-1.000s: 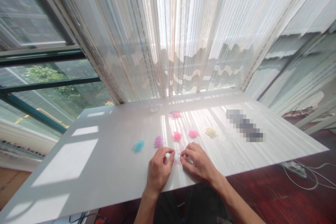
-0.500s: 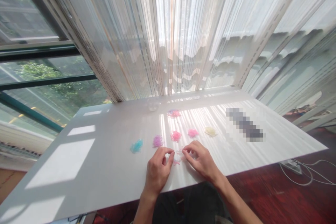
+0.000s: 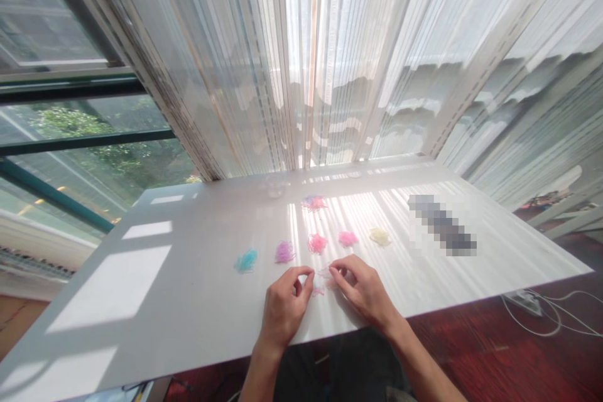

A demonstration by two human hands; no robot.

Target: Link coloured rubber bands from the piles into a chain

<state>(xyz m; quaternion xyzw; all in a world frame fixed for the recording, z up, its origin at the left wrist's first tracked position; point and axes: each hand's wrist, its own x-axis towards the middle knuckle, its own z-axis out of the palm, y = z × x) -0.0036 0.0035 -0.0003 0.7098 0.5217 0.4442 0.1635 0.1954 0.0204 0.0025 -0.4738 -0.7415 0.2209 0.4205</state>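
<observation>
Over the near middle of the white table (image 3: 198, 301), my left hand (image 3: 287, 301) has its thumb and index finger pinched together; what they hold, if anything, is too small to make out. Facing it, my right hand (image 3: 360, 286) is pinched too, with a pale pink rubber band (image 3: 324, 271) at its fingertips. Below the fingertips lie a few pink rubber bands (image 3: 318, 291). In a row beyond my hands are small piles of rubber bands: teal (image 3: 245, 260), purple (image 3: 284, 252), coral pink (image 3: 317, 243), bright pink (image 3: 348, 239) and pale yellow (image 3: 379, 237).
Farther back sits a mixed-colour pile (image 3: 315, 202), with a clear container (image 3: 276, 187) behind it to the left. A blurred-out dark object (image 3: 443, 226) lies at the right. Sheer curtains (image 3: 325, 63) hang behind the table. White cables (image 3: 551, 311) lie on the floor.
The view has shifted very slightly. Both hands keep their pinched pose close together, and the piles stay in place.
</observation>
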